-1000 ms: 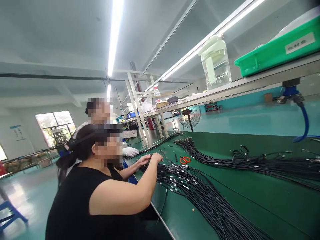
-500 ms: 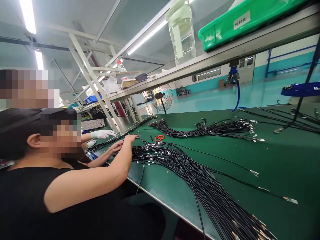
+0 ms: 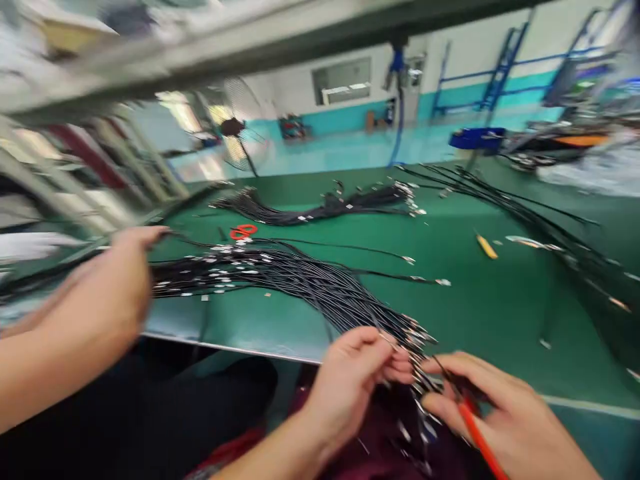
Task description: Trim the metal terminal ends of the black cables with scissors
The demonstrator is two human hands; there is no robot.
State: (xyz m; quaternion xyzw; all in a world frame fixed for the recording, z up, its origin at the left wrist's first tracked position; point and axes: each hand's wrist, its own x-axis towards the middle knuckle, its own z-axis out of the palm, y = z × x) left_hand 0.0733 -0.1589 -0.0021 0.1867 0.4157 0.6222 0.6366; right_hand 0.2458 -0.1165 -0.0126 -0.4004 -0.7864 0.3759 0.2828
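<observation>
My left hand (image 3: pixel 353 373) pinches the end of a black cable between thumb and fingers, at the near end of a thick bundle of black cables (image 3: pixel 320 283). Close beside it, my right hand (image 3: pixel 500 407) is closed around a red-handled tool (image 3: pixel 477 433). The working end of this tool is blurred, so its kind is unclear. The thumb and forefinger of that hand reach to the stripped, shiny wire ends (image 3: pixel 425 387). Several loose ends hang over the table edge above dark red clothing.
A co-worker's arm (image 3: pixel 100 307) reaches over the bundle's far end. Red-handled scissors (image 3: pixel 243 231), a second cable bundle (image 3: pixel 320 208) and a yellow-handled tool (image 3: pixel 486 247) lie on the green table (image 3: pixel 480 307). More cables (image 3: pixel 530 207) lie to the right. A shelf (image 3: pixel 200 50) crosses above.
The view has swung right and downward. Both my hands have come into view at the cable ends, and the yellow-handled tool now shows. The co-worker's arm remains over the bundle.
</observation>
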